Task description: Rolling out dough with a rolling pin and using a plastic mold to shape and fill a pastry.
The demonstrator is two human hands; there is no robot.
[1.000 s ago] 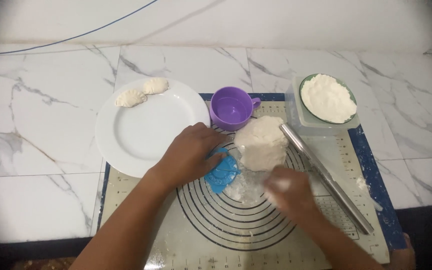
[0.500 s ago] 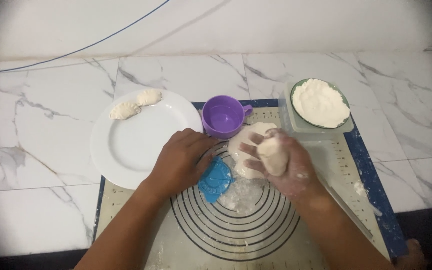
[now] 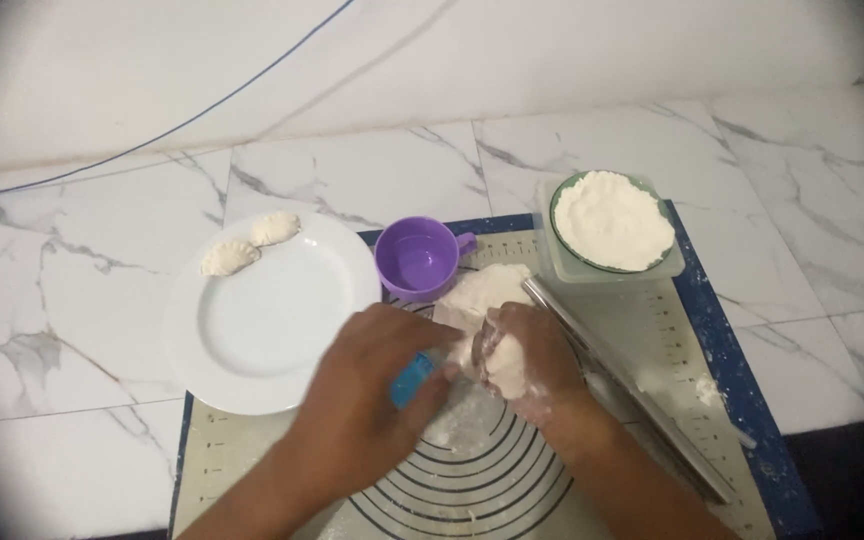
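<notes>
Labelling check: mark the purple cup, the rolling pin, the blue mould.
purple cup [image 3: 417,258], head view, inner wall.
rolling pin [image 3: 642,400], head view, mid shaft.
blue mould [image 3: 411,380], head view, exposed edge under left hand.

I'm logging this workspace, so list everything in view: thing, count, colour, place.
Mat: 1, grey with blue border, on marble counter.
Plate: 1, white, left of mat.
Dumplings: 2, pale, plate's far edge.
Cup: 1, purple, beside plate.
Bowl: 1, green-rimmed, white filling, in clear tray.
Dough: 1 sheet, white, mid-mat.
Rolling pin: 1, metal, right of mat.
Mould: 1, blue, under left hand.
Left hand: on mould.
Right hand: floury, holding dough.
</notes>
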